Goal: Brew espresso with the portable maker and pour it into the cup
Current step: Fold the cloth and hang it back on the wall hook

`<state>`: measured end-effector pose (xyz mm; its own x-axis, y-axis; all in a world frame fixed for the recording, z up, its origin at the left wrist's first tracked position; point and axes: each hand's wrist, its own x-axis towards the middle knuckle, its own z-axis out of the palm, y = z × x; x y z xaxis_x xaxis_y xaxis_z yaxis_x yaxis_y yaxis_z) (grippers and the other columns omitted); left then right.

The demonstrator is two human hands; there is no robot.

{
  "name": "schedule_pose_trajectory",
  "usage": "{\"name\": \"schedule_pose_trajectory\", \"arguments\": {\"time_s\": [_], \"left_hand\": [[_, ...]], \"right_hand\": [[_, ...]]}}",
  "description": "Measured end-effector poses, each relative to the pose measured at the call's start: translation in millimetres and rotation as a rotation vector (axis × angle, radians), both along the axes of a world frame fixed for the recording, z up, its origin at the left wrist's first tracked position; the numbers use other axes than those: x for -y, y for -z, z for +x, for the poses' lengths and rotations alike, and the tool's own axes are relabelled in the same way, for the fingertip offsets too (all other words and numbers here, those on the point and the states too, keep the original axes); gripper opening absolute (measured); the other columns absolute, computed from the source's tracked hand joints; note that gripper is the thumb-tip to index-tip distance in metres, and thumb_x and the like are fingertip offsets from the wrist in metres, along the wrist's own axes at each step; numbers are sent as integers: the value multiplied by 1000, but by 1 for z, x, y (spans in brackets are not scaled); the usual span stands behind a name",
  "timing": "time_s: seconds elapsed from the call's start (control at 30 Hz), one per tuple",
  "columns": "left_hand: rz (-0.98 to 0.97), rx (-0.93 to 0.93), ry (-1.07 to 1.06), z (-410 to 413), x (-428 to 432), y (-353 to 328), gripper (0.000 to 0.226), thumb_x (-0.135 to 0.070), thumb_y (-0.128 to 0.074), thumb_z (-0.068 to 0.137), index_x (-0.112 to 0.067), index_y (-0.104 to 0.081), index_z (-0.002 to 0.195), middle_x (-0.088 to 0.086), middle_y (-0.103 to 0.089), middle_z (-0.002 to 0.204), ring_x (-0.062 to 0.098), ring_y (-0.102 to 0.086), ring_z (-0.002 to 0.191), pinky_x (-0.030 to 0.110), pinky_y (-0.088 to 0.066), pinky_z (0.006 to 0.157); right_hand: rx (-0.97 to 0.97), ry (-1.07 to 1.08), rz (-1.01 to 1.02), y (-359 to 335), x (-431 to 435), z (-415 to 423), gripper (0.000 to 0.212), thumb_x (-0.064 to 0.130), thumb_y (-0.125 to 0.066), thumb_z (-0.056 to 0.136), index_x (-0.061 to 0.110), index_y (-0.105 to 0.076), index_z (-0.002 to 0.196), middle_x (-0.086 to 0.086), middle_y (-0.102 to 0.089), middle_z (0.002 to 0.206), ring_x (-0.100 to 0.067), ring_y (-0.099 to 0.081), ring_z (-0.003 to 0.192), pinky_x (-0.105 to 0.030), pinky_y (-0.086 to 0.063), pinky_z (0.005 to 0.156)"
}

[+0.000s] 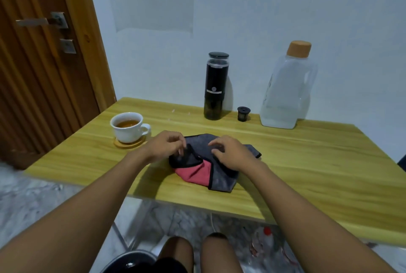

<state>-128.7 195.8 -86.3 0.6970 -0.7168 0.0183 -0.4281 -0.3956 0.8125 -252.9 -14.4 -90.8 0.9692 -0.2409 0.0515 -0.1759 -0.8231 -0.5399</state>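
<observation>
The left hand point(164, 145) pinched the dark hem of the cloth point(197, 174). The right hand point(233, 153) arched over the cloth, its grip too hidden to judge. Behind the cloth stood the espresso maker point(214, 88), a small mesh basket point(243, 114) and a water jug point(285, 90). Left of the cloth, the cup point(126, 129) held amber liquid. All sat on a yellow wood worktop point(318, 163) by a pale wall.
</observation>
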Motion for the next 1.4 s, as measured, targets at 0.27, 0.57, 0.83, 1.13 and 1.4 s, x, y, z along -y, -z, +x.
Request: {"name": "schedule_pose_trajectory", "arguments": {"time_s": [0.27, 0.57, 0.83, 1.13, 1.4], "left_hand": [[76, 327, -248, 5, -3, 39, 31, -24, -50, 105, -13, -63, 131, 7, -66, 129, 25, -58, 118, 44, -50, 97], [68, 345, -310, 11, -4, 53, 42, -36, -43, 107, -19, -55, 144, 6, -60, 143, 23, -52, 133, 38, -41, 101], [132, 389, -295, 5, -2, 51, 43, -31, -42, 108, -14, -53, 146, 8, -56, 148, 25, -49, 136, 41, -39, 107], [167, 402, -294, 8, -1, 52, 45, -30, -41, 108, -12, -52, 147, 11, -55, 149, 30, -48, 137, 45, -39, 108], [192, 381, -309, 12, 1, 52, 45, -31, -41, 107, -12, -52, 145, 15, -57, 146, 34, -49, 135, 46, -40, 107]], "right_hand": [[-275, -69, -310, 38, -31, 11, 73, 74, -27, 95, 42, -14, 160, -5, 2, 170, -26, 8, 156, -53, 5, 123], [-333, 76, -344, 37, -14, 41, 80, 82, -13, 90, 44, -6, 160, -6, 10, 170, -31, 16, 154, -57, 8, 121], [-372, 123, -352, 36, 8, 15, 82, 83, -11, 89, 42, -3, 160, -5, 10, 170, -31, 15, 155, -57, 7, 121], [-411, 95, -356, 35, -24, -17, 89, 84, -14, 88, 35, 5, 161, -10, 18, 168, -36, 21, 152, -61, 11, 120], [-360, 64, -339, 46, -67, -16, 98, 90, -16, 83, 35, 5, 161, -12, 19, 167, -38, 24, 151, -64, 17, 115]]}}
